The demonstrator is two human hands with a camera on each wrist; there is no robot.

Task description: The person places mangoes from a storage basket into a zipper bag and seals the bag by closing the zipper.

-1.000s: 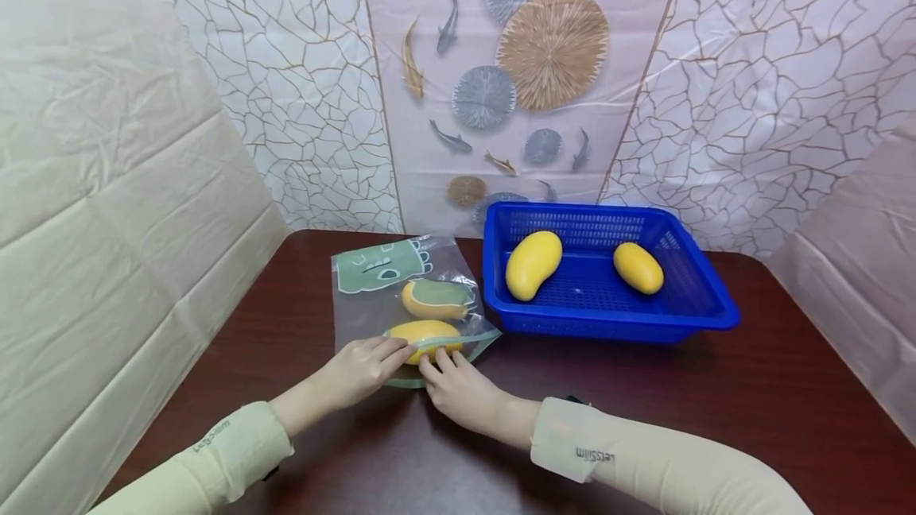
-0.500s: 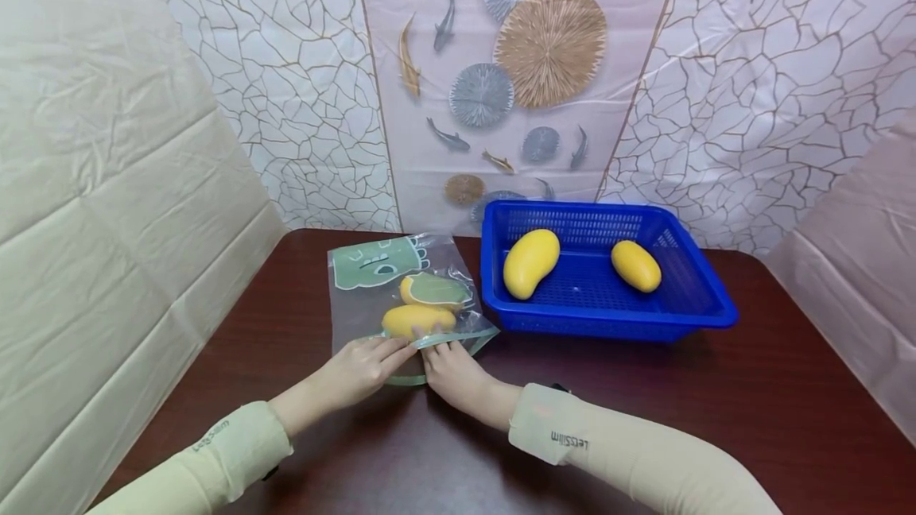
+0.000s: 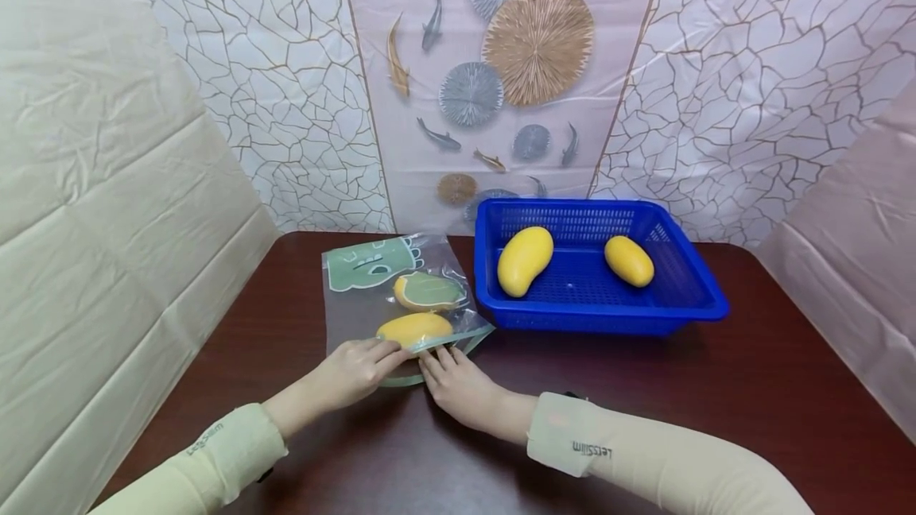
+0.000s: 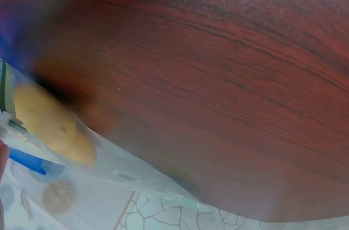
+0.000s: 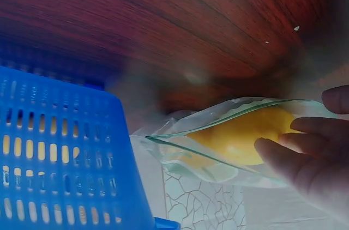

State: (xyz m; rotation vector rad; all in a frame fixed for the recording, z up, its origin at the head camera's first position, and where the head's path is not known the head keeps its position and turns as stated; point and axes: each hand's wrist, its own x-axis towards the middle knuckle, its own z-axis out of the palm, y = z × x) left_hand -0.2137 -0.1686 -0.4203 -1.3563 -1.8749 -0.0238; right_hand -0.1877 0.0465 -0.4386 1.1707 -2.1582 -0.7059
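A clear zip bag (image 3: 347,320) with green printed patches lies at the table's left middle. Inside it are two yellow mangoes: one (image 3: 415,328) by the mouth, another (image 3: 429,292) behind it, partly covered by the green print. My left hand (image 3: 351,372) pinches the upper edge of the bag's mouth. At the opening, my right hand (image 3: 461,394) has its fingers stretched toward the nearer mango. In the right wrist view the bag mouth gapes around that mango (image 5: 240,134), and the fingers (image 5: 283,159) lie loosely beside it.
A blue plastic basket (image 3: 601,310) stands right of the bag, holding a larger mango (image 3: 525,261) and a smaller mango (image 3: 630,261). A patterned cloth (image 3: 429,165) hangs behind the dark wooden table (image 3: 608,372), with pale cloth on both sides.
My right hand pushed the nearer mango deeper into the bag, then drew back to the mouth. The mango has settled slightly back toward the opening. The left hand keeps its pinch.
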